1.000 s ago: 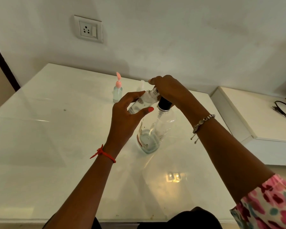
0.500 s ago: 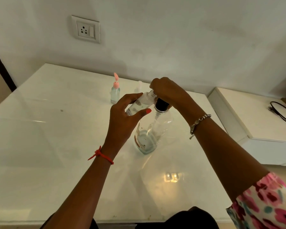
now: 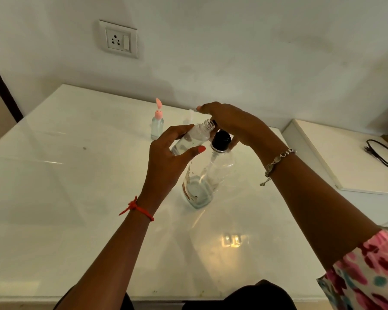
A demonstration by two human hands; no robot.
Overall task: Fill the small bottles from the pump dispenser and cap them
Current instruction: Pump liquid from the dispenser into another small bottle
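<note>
My left hand (image 3: 166,157) grasps a small bottle (image 3: 192,139) of clear plastic above the white surface (image 3: 76,186), thumb on its near side and fingers (image 3: 177,133) curled round the far side, so the body lies across my palm. The bottle is tilted, its open threaded neck pointing up and right, just under my right hand (image 3: 233,124). That hand lies palm down over the top of the pump dispenser (image 3: 211,175), fingers stretched across the pump head and not clenched; the spout is hidden beneath them. Below, the black collar (image 3: 221,140) shows beside the small bottle's neck. The dispenser stands upright on the surface with a little liquid at its base. A second small bottle, pink-capped (image 3: 157,125), stands well apart near the wall
</note>
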